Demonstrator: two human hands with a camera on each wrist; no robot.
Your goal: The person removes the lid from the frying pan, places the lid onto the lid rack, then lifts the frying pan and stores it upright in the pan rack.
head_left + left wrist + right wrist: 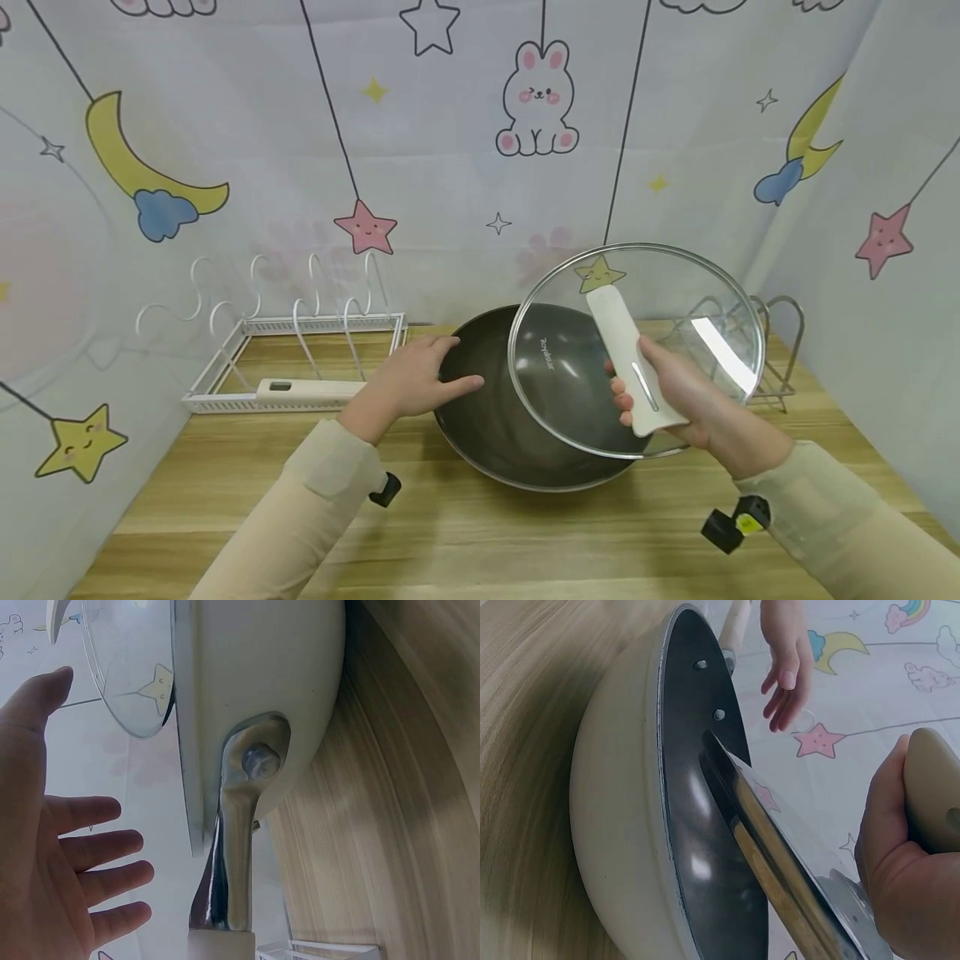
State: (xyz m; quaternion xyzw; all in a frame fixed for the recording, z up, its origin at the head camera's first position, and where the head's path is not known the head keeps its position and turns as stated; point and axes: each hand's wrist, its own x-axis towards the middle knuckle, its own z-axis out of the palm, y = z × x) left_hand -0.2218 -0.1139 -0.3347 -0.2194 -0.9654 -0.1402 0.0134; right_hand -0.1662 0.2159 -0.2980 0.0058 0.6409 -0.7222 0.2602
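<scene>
A cream wok (487,425) with a dark inside stands on the wooden table, its pale handle (311,392) pointing left. My right hand (678,392) grips the white handle (617,337) of a clear glass lid (712,287) with a metal rim. The lid is tilted over the wok's right part; in the right wrist view its near edge (720,761) slants down close to the wok's opening. Above the root of the wok's handle hovers my left hand (412,379), fingers spread and relaxed. The left wrist view shows that hand (45,862) apart from the metal handle joint (240,847).
Behind the wok's handle, a white rack (217,367) with curved wire dividers stands at the left. A metal wire rack (787,350) is at the right, partly seen through the lid. A patterned curtain (465,167) closes off the back and sides.
</scene>
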